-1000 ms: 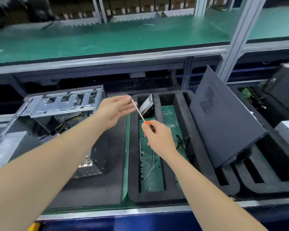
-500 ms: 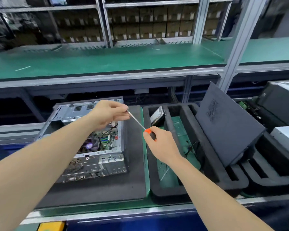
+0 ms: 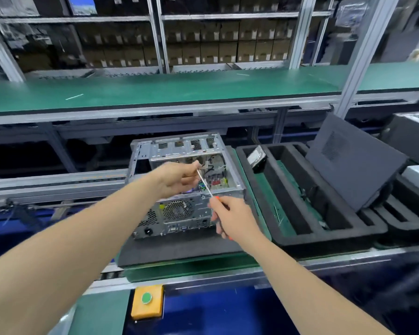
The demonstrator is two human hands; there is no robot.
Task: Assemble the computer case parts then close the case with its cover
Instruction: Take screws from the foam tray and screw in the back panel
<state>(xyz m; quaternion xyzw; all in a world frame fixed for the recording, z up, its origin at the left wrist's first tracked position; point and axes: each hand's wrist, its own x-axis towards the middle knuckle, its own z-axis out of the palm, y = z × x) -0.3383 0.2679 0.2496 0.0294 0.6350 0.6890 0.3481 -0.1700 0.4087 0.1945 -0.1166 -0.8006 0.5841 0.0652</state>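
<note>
both hands had carried the screwdriver point(image 3: 205, 183) leftward, from above the mat's right edge to above the open computer case point(image 3: 179, 213), which sat toward the far edge of the dark foam mat point(image 3: 179, 250). the right hand point(image 3: 235, 220) gripped the orange handle. the left hand point(image 3: 177, 177) pinched the shaft's tip; whether a screw sat there could not be told. the cover point(image 3: 353, 160) leaned at the far right of the foam tray point(image 3: 300, 238), well apart from the case, and the hard drive point(image 3: 258, 157) stood in the tray's far left corner. to do the step well, the left fingers probably needed to steady the tip until it seated squarely, keeping the shaft in line before any turning and clear of the cables point(image 3: 212, 166) inside.
</note>
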